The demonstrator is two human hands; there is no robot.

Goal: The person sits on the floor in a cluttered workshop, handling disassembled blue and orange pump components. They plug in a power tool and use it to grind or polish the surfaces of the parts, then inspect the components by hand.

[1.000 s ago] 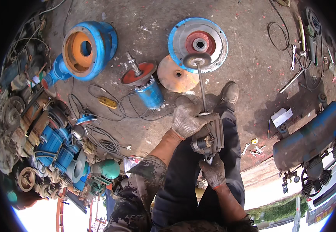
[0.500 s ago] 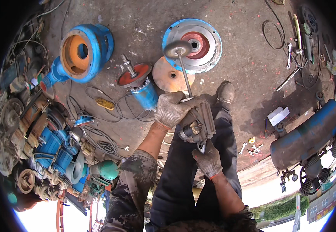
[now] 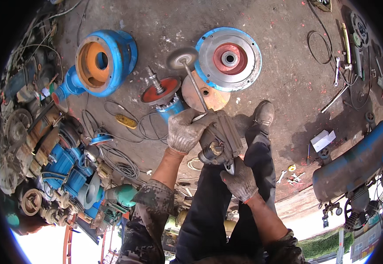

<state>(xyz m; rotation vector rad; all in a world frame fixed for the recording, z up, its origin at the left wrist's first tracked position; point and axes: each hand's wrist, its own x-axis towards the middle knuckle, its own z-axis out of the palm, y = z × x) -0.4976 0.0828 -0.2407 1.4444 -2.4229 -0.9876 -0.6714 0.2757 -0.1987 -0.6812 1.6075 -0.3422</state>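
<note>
Both my gloved hands hold a grey cast-metal mechanism (image 3: pixel 226 134) in front of my legs. A thin rod (image 3: pixel 193 86) runs out of it to a round, wheel-like disc (image 3: pixel 182 58) at the far end. My left hand (image 3: pixel 184 132) is closed round the mechanism's left side, near the base of the rod. On the lower end my right hand (image 3: pixel 241 180) grips a shiny metal part whose kind I cannot make out. Beyond the disc, a blue-rimmed round flange (image 3: pixel 251 57) lies on the floor, partly over a rusty disc (image 3: pixel 213 99).
At the far left stands a blue pump casing (image 3: pixel 127 53). A blue bearing housing with a shaft (image 3: pixel 170 110) stands left of the mechanism. Machine parts crowd the left side. On the right are a rusty tank (image 3: pixel 350 163), wrenches (image 3: pixel 337 72) and a white paper (image 3: pixel 322 141).
The rod and disc have swung left, so the disc no longer overlaps the flange. My left hand has shifted slightly left and nearer. Both hands keep their grip, and the view has shifted slightly.
</note>
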